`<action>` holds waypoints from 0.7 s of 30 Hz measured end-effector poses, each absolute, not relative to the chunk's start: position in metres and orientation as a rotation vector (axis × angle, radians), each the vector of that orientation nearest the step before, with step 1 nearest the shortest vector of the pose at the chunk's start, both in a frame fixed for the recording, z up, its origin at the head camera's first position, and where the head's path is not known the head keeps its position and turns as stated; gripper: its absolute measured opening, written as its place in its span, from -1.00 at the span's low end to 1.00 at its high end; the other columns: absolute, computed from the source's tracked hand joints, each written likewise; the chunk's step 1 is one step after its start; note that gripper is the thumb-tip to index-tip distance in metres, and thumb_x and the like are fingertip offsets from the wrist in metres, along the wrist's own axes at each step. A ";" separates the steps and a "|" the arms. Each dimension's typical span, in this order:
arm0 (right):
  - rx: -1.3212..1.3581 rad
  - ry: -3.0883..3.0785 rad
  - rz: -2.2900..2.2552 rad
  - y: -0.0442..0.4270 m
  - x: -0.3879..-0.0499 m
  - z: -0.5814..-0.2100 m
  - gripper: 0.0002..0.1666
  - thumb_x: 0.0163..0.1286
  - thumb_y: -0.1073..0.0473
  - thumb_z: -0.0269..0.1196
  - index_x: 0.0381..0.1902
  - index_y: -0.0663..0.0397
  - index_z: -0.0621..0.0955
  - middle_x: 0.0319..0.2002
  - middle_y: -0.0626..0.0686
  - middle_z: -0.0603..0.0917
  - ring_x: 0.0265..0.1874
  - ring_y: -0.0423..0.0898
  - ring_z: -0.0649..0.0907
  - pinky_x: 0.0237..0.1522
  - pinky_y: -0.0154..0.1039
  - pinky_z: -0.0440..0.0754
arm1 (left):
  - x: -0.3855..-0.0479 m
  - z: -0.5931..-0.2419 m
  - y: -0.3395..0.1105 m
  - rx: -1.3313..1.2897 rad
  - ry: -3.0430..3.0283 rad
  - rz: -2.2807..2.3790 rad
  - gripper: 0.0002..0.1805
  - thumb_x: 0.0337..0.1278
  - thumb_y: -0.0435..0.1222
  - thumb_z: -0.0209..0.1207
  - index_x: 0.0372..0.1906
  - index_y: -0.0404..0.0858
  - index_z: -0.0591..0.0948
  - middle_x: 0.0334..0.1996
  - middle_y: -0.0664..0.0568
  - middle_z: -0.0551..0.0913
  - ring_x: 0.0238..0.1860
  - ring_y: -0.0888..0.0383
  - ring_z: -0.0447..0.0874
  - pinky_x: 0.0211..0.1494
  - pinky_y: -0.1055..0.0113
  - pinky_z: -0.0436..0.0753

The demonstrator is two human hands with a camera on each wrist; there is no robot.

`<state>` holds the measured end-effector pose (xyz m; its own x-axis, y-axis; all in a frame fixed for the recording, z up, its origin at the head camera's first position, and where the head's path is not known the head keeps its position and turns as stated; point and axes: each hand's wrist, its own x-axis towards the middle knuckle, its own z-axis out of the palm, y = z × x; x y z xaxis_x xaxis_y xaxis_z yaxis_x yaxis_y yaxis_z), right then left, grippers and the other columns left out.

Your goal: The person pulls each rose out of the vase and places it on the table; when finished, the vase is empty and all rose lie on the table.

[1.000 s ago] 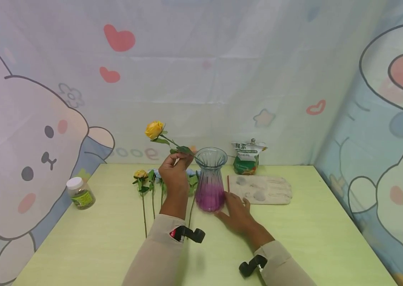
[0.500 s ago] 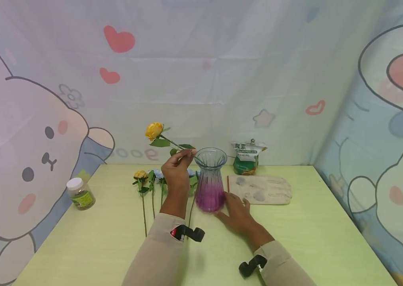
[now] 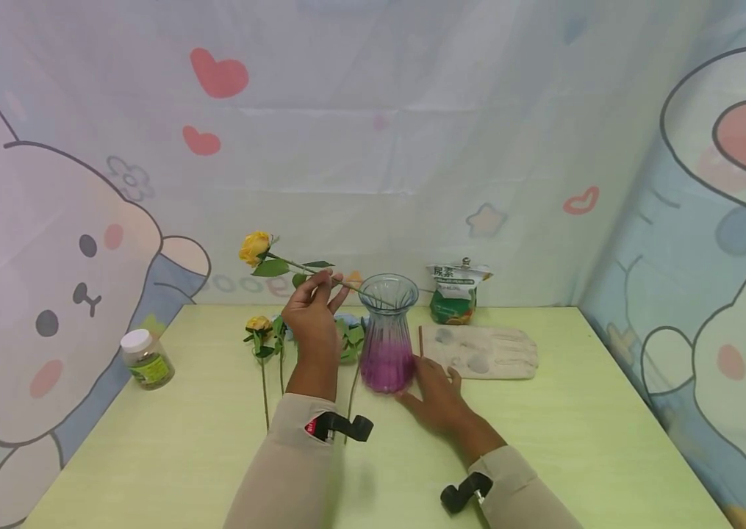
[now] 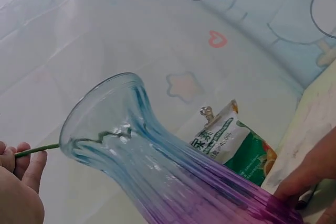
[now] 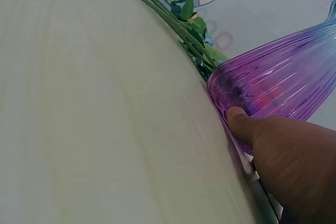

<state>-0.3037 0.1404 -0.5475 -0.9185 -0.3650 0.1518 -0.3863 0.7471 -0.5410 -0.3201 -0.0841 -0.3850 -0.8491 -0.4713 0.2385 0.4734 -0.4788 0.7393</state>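
My left hand [image 3: 311, 312] pinches the green stem of a yellow rose [image 3: 255, 248] between thumb and fingertips. The rose tilts, bloom to the left, and the stem's lower end passes over the rim into the mouth of a ribbed glass vase [image 3: 389, 349], blue above and purple below. In the left wrist view the stem [image 4: 39, 149] shows through the glass near the rim. Down at the vase's base, my right hand [image 3: 439, 397] holds its right side, thumb in front; the right wrist view shows the thumb [image 5: 244, 121] on the purple glass.
Several flowers, including a yellow rose [image 3: 258, 324], lie left of the vase, partly behind my left arm. A white-capped jar [image 3: 148, 360] stands at the far left. Behind to the right are a clipped green-and-white bag [image 3: 454, 297] and pale gloves [image 3: 492, 353].
My left hand and the rose have shifted left, and the bloom sits a little lower. More of the stem now shows inside the vase's mouth. The right hand stays at the base.
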 end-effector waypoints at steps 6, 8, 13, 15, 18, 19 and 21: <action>0.616 -2.909 0.900 0.140 -0.306 -0.548 0.02 0.63 -0.28 0.26 0.76 0.11 0.19 0.69 0.13 0.38 0.73 0.19 0.25 0.64 0.54 -0.05 | -0.324 -0.386 -0.102 0.135 -1.033 -2.393 -0.77 0.61 -0.39 0.21 0.17 -0.38 0.73 0.13 -0.10 0.66 0.15 0.01 0.78 0.29 0.12 0.82; 0.606 -2.914 0.889 0.140 -0.306 -0.548 0.01 0.63 -0.26 0.27 0.76 0.12 0.20 0.69 0.13 0.38 0.73 0.19 0.26 0.64 0.54 -0.04 | -0.323 -0.385 -0.108 0.178 -0.988 -2.418 -0.73 0.62 -0.38 0.19 0.23 -0.38 0.70 0.16 -0.10 0.65 0.16 0.03 0.77 0.31 0.14 0.81; 0.598 -2.908 0.890 0.139 -0.307 -0.548 -0.01 0.62 -0.23 0.30 0.74 0.14 0.22 0.67 0.15 0.40 0.71 0.20 0.28 0.64 0.54 -0.01 | -0.319 -0.386 -0.128 0.271 -0.919 -2.458 -0.70 0.65 -0.37 0.16 0.30 -0.28 0.69 0.24 -0.06 0.63 0.17 0.08 0.74 0.31 0.24 0.79; 0.600 -2.916 0.885 0.139 -0.307 -0.547 0.00 0.63 -0.24 0.29 0.75 0.12 0.21 0.68 0.14 0.38 0.72 0.20 0.27 0.64 0.53 -0.02 | -0.319 -0.389 -0.138 0.293 -0.909 -2.462 -0.69 0.64 -0.37 0.16 0.30 -0.27 0.69 0.25 -0.07 0.62 0.14 0.10 0.74 0.26 0.28 0.81; 0.602 -2.931 0.878 0.140 -0.306 -0.547 0.01 0.63 -0.26 0.28 0.76 0.10 0.19 0.70 0.12 0.36 0.73 0.19 0.26 0.65 0.53 -0.04 | -0.317 -0.394 -0.154 0.312 -0.927 -2.456 -0.67 0.63 -0.38 0.18 0.32 -0.28 0.69 0.21 -0.04 0.63 0.09 0.12 0.75 0.17 0.33 0.83; 0.602 -2.938 0.869 0.140 -0.306 -0.547 0.01 0.63 -0.27 0.27 0.77 0.08 0.18 0.70 0.11 0.35 0.73 0.18 0.25 0.65 0.52 -0.04 | -0.315 -0.396 -0.160 0.315 -0.957 -2.450 -0.66 0.62 -0.38 0.18 0.34 -0.29 0.68 0.20 -0.02 0.64 0.07 0.14 0.75 0.15 0.34 0.83; 0.608 -2.936 0.870 0.140 -0.306 -0.547 0.01 0.63 -0.28 0.27 0.77 0.08 0.18 0.70 0.10 0.35 0.73 0.18 0.25 0.64 0.53 -0.04 | -0.312 -0.399 -0.171 0.330 -1.061 -2.441 -0.65 0.63 -0.37 0.19 0.35 -0.27 0.68 0.12 0.06 0.66 0.04 0.18 0.76 0.13 0.38 0.83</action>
